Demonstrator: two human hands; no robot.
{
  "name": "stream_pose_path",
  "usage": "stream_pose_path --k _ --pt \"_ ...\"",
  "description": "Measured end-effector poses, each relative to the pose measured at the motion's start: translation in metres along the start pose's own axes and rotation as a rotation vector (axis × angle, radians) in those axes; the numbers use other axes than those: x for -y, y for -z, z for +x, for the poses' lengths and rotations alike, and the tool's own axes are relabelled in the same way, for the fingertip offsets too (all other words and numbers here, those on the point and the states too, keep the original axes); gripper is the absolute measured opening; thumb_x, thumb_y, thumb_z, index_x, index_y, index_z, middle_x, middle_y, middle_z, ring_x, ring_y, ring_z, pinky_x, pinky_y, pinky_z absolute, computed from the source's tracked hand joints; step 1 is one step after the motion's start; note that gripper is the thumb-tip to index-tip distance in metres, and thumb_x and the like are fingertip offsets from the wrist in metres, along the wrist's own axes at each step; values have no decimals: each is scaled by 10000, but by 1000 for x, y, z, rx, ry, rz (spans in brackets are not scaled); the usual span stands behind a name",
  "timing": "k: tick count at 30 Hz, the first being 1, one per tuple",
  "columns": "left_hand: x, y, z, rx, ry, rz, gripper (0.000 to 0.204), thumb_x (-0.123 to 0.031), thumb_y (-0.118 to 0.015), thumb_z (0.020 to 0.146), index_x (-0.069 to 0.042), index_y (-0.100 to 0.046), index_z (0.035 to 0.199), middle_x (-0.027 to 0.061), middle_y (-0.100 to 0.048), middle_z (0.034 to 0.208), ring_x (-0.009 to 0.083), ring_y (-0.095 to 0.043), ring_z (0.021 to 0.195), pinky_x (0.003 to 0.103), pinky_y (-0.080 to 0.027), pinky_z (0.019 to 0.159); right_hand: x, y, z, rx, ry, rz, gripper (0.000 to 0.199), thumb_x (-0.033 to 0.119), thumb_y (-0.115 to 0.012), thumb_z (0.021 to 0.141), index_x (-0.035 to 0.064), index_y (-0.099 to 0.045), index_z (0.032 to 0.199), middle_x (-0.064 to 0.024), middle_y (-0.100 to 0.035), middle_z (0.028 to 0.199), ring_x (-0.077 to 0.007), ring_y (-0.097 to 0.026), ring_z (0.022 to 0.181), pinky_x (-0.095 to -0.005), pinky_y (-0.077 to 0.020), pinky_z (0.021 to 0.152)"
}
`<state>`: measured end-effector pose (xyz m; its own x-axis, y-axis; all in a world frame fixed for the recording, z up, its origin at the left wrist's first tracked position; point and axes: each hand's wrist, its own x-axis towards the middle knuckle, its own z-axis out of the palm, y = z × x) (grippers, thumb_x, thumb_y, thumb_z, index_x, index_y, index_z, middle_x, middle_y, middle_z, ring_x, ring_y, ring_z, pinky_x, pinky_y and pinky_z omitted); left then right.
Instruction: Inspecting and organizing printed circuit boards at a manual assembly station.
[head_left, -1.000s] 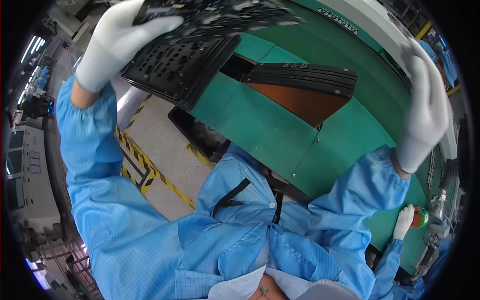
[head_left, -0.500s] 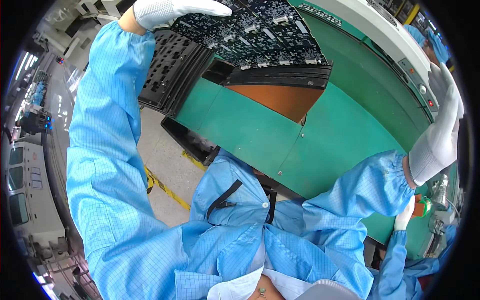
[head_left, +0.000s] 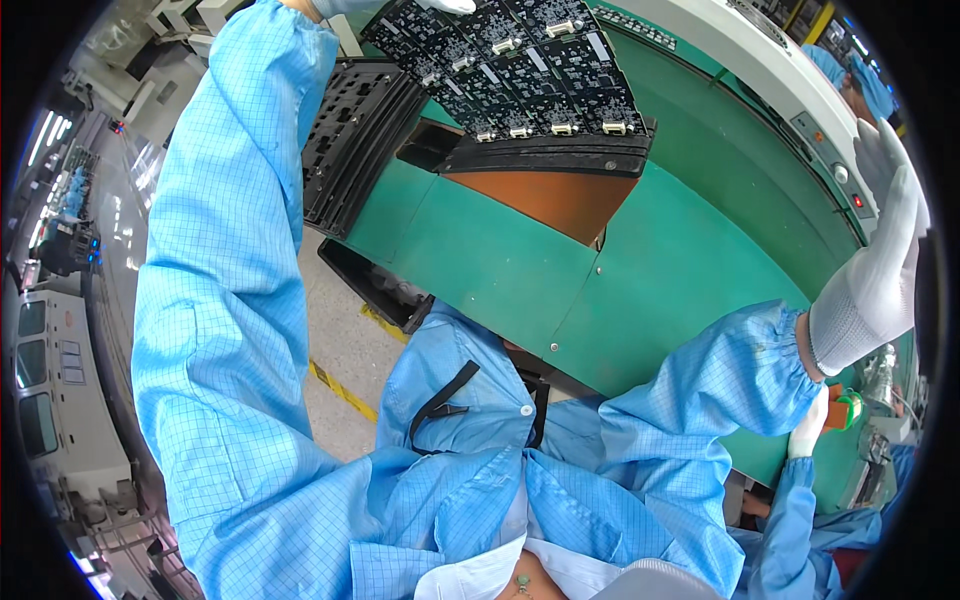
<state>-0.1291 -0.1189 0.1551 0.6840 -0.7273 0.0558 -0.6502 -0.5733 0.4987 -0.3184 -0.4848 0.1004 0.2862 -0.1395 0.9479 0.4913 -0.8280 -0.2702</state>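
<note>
My left hand (head_left: pixel 440 5), white-gloved, is mostly cut off by the top edge of the view. It grips the upper left edge of a dark circuit board panel (head_left: pixel 545 85), a fingertip lying over its face. Small white connectors dot the panel, which leans above a black and orange rack (head_left: pixel 545 200). Part of this hand's grip is hidden. Far to the right, my right hand (head_left: pixel 875 270), gloved too, is raised and open, its fingers stretched upward and nothing in them. It is nearest the white machine's (head_left: pixel 810 120) button panel.
Left of the panel stands a black slotted rack (head_left: pixel 360 140). A green mat (head_left: pixel 690 270) covers the bench. A black bin (head_left: pixel 375 285) sits beside the bench edge, above taped floor. At lower right, a co-worker's gloved hand (head_left: pixel 808 425) is next to an orange-green object (head_left: pixel 842 410).
My left hand has shifted up, further out of the view. The slotted rack appears slightly farther right and the orange rack slightly farther left. My right hand has barely moved.
</note>
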Motion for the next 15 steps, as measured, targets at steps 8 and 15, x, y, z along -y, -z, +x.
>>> stream_pose_path --k 8,15 --pt "-13 -7 -15 -54 -10 53 264 -211 -803 809 15 -721 920 31 -707 805 91 -603 768 290 -486 732 17 -10 -2 -32 0 38 347 213 -485 1049 -45 -698 1141 -184 -728 1064 -262 -717 994 -391 -550 942" --pt "-25 -74 -92 -280 148 168 324 -220 -711 880 -33 -692 1144 143 -717 999 271 -705 903 362 -547 816 19 -9 -1 -32 -6 15 360 230 -482 1049 -43 -697 1147 -184 -728 1064 -261 -715 992 -387 -543 948"
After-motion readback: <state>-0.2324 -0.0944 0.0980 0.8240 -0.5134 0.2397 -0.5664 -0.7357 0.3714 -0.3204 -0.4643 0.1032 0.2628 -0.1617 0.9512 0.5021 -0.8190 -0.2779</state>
